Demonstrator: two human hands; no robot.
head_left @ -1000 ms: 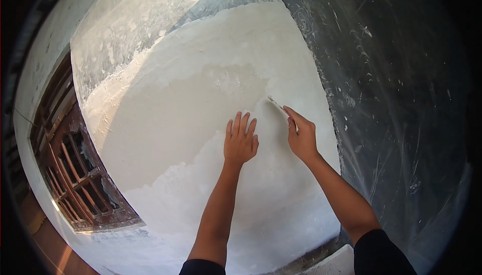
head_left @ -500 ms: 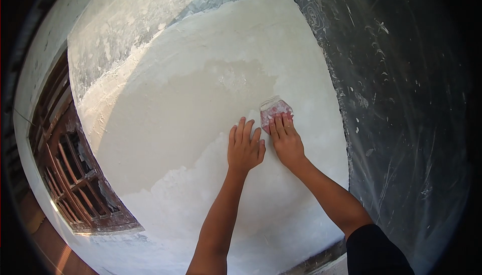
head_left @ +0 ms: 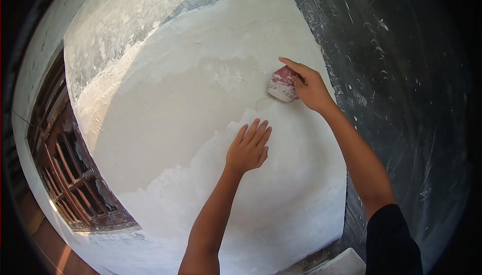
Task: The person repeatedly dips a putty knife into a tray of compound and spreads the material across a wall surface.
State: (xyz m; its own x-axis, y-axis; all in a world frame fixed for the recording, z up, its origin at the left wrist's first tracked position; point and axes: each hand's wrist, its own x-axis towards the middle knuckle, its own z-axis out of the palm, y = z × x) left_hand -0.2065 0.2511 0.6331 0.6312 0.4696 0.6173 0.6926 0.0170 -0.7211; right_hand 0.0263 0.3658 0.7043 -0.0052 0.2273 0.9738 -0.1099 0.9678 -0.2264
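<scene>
White putty covers the wall [head_left: 201, 124] under both hands. Since half a second ago the right hand [head_left: 310, 88] has gone up and away from the left hand [head_left: 248, 148]. It was just beside it then, fingers flat on the tool, and now sits well above and to the right. Red scraper [head_left: 282, 84] moved with it, putty-smeared, now tilted, lower edge on the wall at the border between the greyer patch and the fresh white coat. Right hand is clamped on the scraper, index finger stretched over its top, thumb side hidden behind. Left hand barely shifted: open, palm flat on the wet white coat, fingers straight and slightly spread, pointing up-right toward the scraper, holding nothing. Wooden window frame [head_left: 75, 174] far left of the left hand. Dark plastic sheeting [head_left: 401, 99], putty-spattered, just right of the right hand.
</scene>
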